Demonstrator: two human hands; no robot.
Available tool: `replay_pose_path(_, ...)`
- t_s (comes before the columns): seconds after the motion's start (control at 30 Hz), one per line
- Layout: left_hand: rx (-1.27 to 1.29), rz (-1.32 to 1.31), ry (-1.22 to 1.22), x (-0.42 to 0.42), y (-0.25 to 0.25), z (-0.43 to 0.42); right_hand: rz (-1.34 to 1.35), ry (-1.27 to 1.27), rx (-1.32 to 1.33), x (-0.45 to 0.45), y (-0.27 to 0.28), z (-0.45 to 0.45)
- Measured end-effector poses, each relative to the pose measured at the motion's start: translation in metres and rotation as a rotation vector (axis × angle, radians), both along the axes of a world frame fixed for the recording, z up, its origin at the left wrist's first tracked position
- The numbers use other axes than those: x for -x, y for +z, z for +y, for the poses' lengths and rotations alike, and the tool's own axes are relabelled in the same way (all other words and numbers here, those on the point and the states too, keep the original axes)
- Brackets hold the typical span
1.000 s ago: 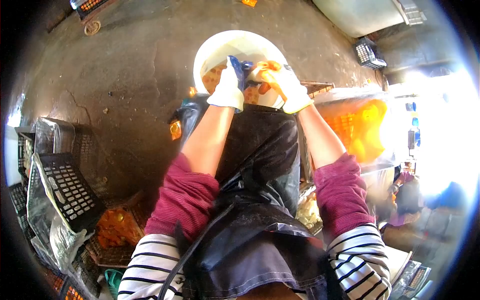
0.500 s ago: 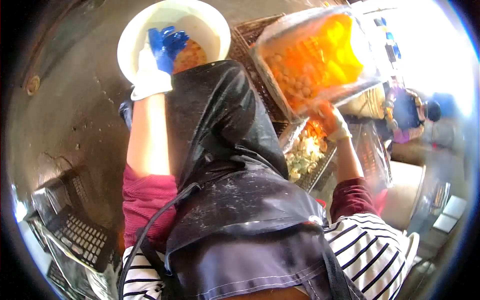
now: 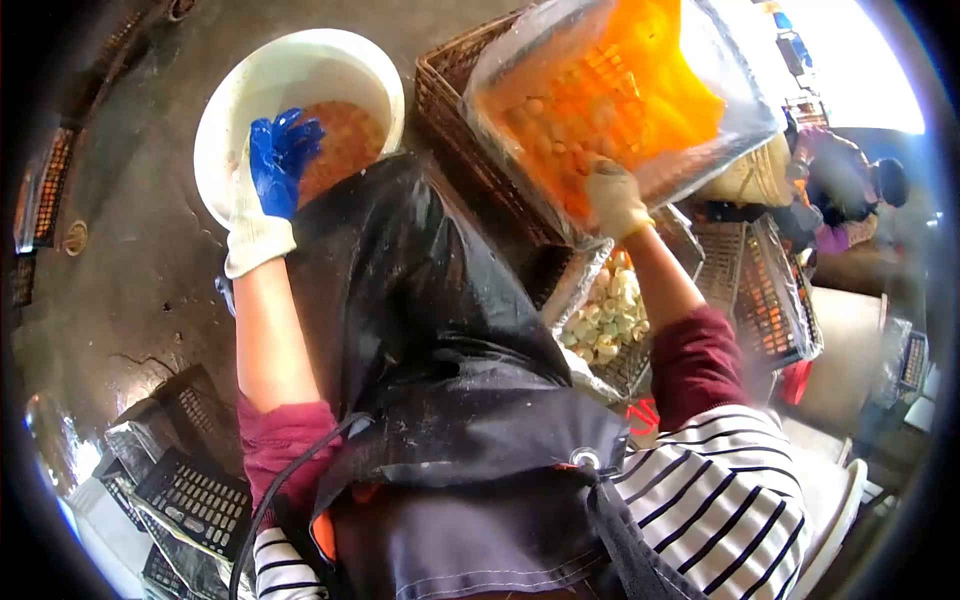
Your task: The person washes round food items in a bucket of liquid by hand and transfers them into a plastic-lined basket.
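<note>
My left hand, in a white glove with blue coated fingers, is over the white bucket with its fingers apart and nothing in them. Orange-brown round pieces in liquid lie inside the bucket. My right hand, in a pale glove, reaches into the plastic-lined crate, where an orange sheet or bag and many small round pieces lie. Its fingertips are hidden among the orange contents, so its grip cannot be made out.
Below the right forearm is a lined crate of pale shells or peelings. Black crates stand at lower left. A brown crate is under the lined one. At right are another crate and a person.
My right hand has left the bucket, passed over the pale pieces and moved up into the lined crate. My left hand has stayed at the bucket, its fingers now apart. The view has turned rightward.
</note>
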State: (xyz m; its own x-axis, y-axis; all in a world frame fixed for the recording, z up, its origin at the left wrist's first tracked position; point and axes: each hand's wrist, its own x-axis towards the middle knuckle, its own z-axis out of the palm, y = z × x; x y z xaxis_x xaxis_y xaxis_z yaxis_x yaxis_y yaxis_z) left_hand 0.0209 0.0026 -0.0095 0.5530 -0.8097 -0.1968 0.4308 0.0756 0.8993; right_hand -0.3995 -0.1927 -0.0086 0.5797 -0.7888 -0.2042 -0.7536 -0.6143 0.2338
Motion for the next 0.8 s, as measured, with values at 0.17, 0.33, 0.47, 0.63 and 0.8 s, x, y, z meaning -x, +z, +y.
replay_pose_path(0.17,0.037,0.169,0.021,-0.007,-0.012,0.002,0.560,-0.007,-0.152,-0.024,-0.071,-0.035)
replay_pose_path(0.33,-0.041,0.173,0.016,-0.002,-0.001,0.000,0.672,0.072,-0.222,-0.017,-0.111,-0.051)
replay_pose_path(0.47,0.005,0.153,-0.020,-0.001,-0.003,-0.002,0.532,-0.032,-0.285,-0.034,-0.047,-0.042)
replay_pose_path(0.63,0.135,0.149,-0.003,0.005,0.003,0.001,0.452,0.311,-0.315,-0.067,0.011,-0.050)
replay_pose_path(0.8,0.016,0.074,0.072,0.016,0.024,0.003,-0.966,-0.457,-1.128,-0.156,0.044,-0.027)
